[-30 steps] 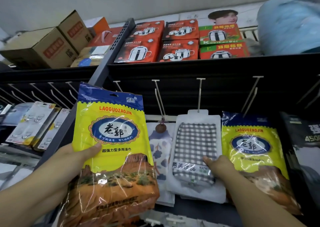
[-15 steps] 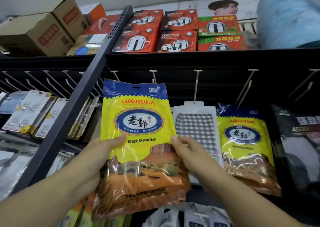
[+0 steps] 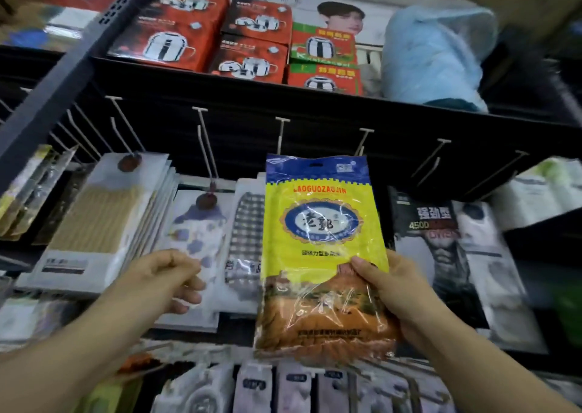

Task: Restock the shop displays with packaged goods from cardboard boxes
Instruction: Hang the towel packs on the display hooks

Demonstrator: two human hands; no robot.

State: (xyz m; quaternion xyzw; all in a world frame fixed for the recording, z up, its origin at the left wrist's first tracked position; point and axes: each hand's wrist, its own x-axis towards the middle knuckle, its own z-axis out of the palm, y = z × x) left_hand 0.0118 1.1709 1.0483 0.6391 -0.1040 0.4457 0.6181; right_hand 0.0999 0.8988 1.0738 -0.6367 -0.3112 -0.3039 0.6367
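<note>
A yellow and blue towel packet (image 3: 321, 242) with an orange cloth inside stands upright in front of the hanging display. My right hand (image 3: 393, 289) grips its right edge, thumb on the front. The packet's top reaches just under a white peg hook (image 3: 362, 141). My left hand (image 3: 167, 280) hangs free to the left with fingers loosely curled and holds nothing. Behind the packet hangs a checked cloth pack (image 3: 245, 239).
Peg hooks stick out of the black back panel (image 3: 315, 135). Left of centre hang a beige cloth pack (image 3: 104, 223) and a blue-spotted pack (image 3: 198, 239). A black pack (image 3: 441, 255) hangs on the right. Red and green pot boxes (image 3: 252, 40) and a blue bag (image 3: 434, 53) sit on the top shelf.
The packet passed from my left hand to my right and moved right, covering the packet that hung there. My left hand let go and drew back. The view swung right.
</note>
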